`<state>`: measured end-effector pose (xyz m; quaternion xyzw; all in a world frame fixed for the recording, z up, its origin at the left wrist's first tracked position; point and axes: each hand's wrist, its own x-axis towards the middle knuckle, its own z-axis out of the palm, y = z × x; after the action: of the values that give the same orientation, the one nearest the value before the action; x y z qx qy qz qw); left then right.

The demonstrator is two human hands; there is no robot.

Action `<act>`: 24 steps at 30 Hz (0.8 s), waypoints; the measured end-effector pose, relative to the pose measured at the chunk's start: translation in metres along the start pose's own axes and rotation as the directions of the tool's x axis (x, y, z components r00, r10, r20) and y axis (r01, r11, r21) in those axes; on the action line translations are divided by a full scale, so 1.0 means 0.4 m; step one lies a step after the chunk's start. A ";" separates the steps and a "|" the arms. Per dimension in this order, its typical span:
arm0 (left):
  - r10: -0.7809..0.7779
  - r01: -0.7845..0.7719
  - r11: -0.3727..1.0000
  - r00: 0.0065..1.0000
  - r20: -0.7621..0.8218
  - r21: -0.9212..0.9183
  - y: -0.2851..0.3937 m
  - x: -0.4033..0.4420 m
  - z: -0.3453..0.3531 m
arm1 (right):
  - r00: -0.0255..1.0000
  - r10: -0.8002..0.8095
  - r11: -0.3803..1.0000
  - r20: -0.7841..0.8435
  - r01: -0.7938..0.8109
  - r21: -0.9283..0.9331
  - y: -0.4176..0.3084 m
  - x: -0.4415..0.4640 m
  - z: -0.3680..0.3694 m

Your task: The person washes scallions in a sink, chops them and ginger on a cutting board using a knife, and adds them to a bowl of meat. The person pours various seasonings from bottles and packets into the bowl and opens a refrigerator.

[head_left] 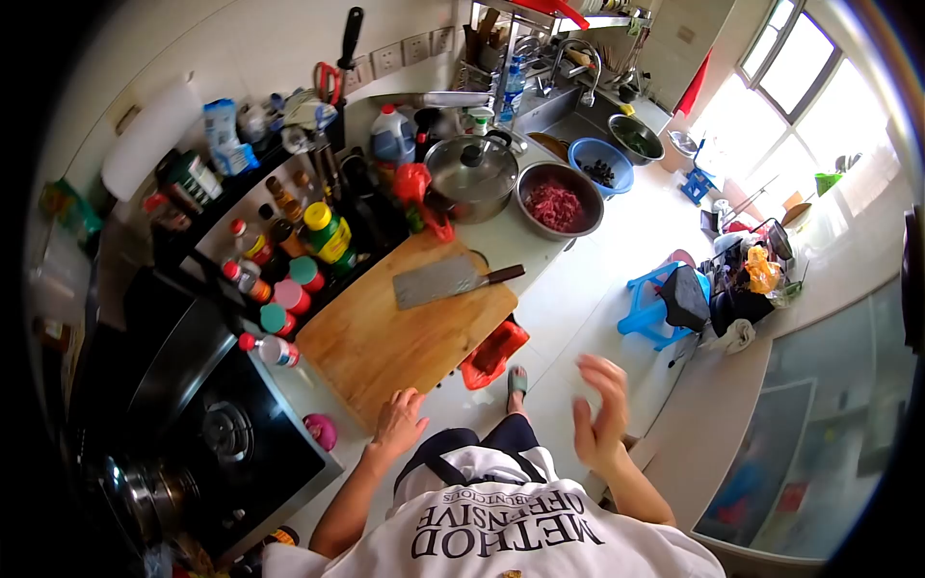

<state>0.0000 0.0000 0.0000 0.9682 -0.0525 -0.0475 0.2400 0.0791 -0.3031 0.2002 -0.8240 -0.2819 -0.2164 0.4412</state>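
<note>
My left hand (399,424) is at the near edge of a wooden cutting board (385,347), fingers loosely bent and holding nothing; whether it touches the board I cannot tell. In the air to the right of my body, my right hand (601,409) is empty, thumb apart from the fingers. A cleaver (438,281) with a dark wooden handle lies flat on the far part of the board. Beyond it, a steel bowl (533,223) holds red sliced meat (553,204). Next to that bowl stands a lidded pot (472,183).
A blue basin (617,159) with dark pieces and a steel bowl of greens (636,142) are by the sink (568,116). Several bottles and jars line the counter left of the board. A gas stove (226,433) is at lower left. A blue stool (641,313) stands on the floor.
</note>
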 end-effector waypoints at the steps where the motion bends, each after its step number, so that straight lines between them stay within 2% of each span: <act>1: -0.007 0.007 1.000 1.000 -0.027 -0.023 0.005 0.033 0.012 | 0.979 0.184 0.982 0.089 -0.187 0.029 0.085 0.023 0.036; 2: -0.016 0.012 0.998 0.998 -0.059 -0.061 0.028 0.075 0.037 | 0.901 0.411 0.867 0.136 -0.433 0.246 0.207 0.033 0.062; 3: -0.047 0.043 0.996 0.998 -0.048 -0.081 0.031 0.102 0.035 | 0.766 0.600 0.631 0.229 -0.630 0.453 0.320 0.036 0.106; 6: -0.180 0.166 0.973 0.981 -0.071 -0.161 0.067 0.179 0.062 | 0.669 0.625 0.686 0.403 -0.717 0.127 0.565 0.128 0.141; 9: -0.329 0.285 0.927 0.929 -0.167 -0.242 0.072 0.238 0.113 | 0.748 0.357 0.924 0.560 -0.371 -0.092 0.737 0.200 0.209; 10: -0.380 0.325 0.907 0.905 -0.191 -0.267 0.073 0.254 0.116 | 0.745 0.250 0.968 0.618 -0.208 -0.139 0.772 0.227 0.240; 11: -0.434 0.368 0.885 0.874 -0.218 -0.285 0.063 0.261 0.111 | 0.695 0.207 0.978 0.689 -0.146 -0.146 0.780 0.262 0.271; 13: -0.522 0.410 0.850 0.736 -0.431 -0.330 0.007 0.272 0.140 | 0.683 -0.034 0.996 0.730 0.081 -0.030 0.803 0.299 0.345; 15: -0.796 0.616 0.606 0.478 -0.373 -0.504 -0.062 0.262 0.077 | 0.634 -0.245 0.950 0.734 0.308 0.052 0.821 0.296 0.427; 17: -0.856 0.661 0.470 0.181 -0.484 -0.585 -0.242 0.181 0.117 | 0.510 -0.199 0.942 0.837 0.334 0.021 0.842 0.283 0.497; 18: -0.864 0.663 0.406 0.054 -0.501 -0.629 -0.339 0.116 0.135 | 0.451 -0.166 0.936 0.877 0.352 -0.005 0.844 0.278 0.522; 19: -0.869 0.663 0.351 -0.032 -0.495 -0.661 -0.434 0.026 0.169 | 0.389 -0.118 0.938 0.914 0.345 -0.025 0.837 0.286 0.532; 21: -0.883 0.677 0.273 -0.106 -0.458 -0.683 -0.608 -0.138 0.239 | 0.390 -0.174 0.909 0.904 0.416 -0.005 0.848 0.260 0.568; 24: -0.883 0.799 0.182 -0.123 -0.452 -0.574 -0.675 -0.142 0.225 | 0.388 -0.179 0.894 0.904 0.449 -0.016 0.859 0.252 0.562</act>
<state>-0.0455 0.2029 -0.2024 0.6782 0.6796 0.1948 0.2008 0.4037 -0.2398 -0.0629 -0.7942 -0.5899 0.1289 0.0683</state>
